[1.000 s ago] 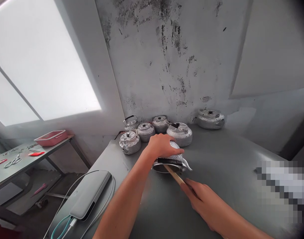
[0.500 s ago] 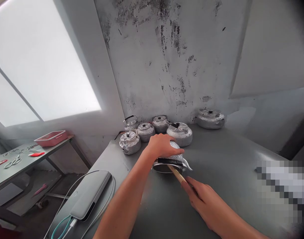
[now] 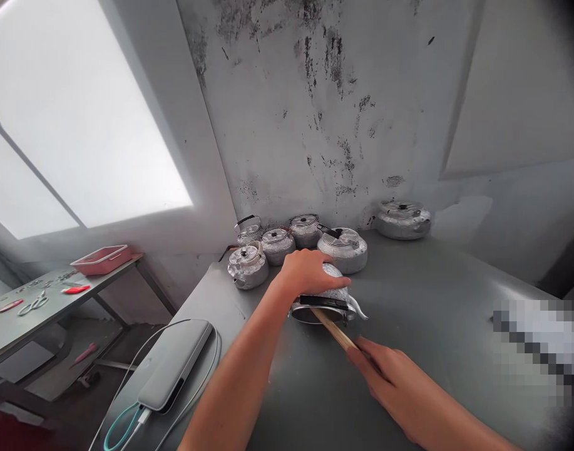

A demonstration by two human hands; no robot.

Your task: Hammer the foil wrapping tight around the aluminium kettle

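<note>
A silver metal kettle [image 3: 335, 290] lies tipped on its side on the grey table [image 3: 315, 388], its round opening facing me and its spout to the right. A black handle [image 3: 324, 303] crosses above the opening. My left hand [image 3: 310, 274] rests on top of the kettle's body, thumb spread to the right, gripping it. My right hand [image 3: 380, 369] is closed around a wooden stick [image 3: 336, 330]; the stick's far end is inside the opening and hidden.
Several silver kettles [image 3: 248, 268] stand behind, near the stained wall, one farther right [image 3: 403, 220]. A grey power bank [image 3: 174, 366] with cables lies at left. A side table holds a pink basket [image 3: 102, 260] and scissors [image 3: 33, 304]. A pixelated patch covers the right edge.
The wooden stick's visible far part has shifted slightly left within the kettle's opening. My right hand has moved slightly right and down. The whole view has shifted a little.
</note>
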